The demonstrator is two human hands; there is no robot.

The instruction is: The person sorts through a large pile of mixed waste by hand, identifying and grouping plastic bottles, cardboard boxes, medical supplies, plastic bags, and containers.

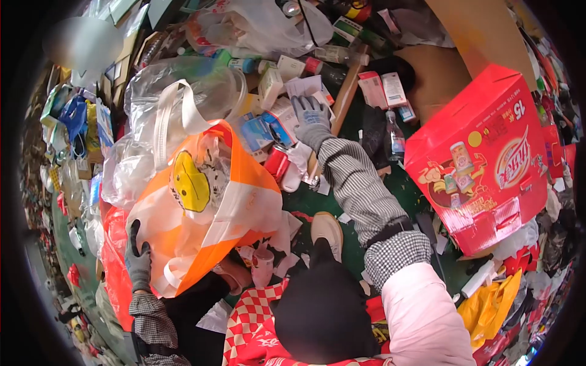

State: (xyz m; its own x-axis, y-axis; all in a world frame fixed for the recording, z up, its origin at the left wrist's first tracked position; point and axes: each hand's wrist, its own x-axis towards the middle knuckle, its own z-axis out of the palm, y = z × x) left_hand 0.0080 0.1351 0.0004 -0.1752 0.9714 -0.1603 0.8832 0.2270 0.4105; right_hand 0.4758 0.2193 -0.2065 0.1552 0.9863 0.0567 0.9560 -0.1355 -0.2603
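My left hand [139, 262], in a grey and black glove, is at the left side of an orange and white tote bag [244, 210] with a yellow smiley face. It grips the bag's side, with some fingers hidden. The bag gapes toward the right, and a pale strap handle stands up at its top. My right hand [312, 121], in a grey glove, reaches forward and lies with fingers stretched over small cardboard boxes. Beside it are a blue and white box [279, 127] and a white carton [270, 87]. A red can [276, 163] lies just below.
A large red carton [482, 161] stands at the right. Clear plastic bags [165, 91] lie behind the tote. A bottle [395, 137], a wooden strip [348, 97] and brown cardboard [436, 79] are farther ahead. Mixed waste surrounds the green floor [397, 189].
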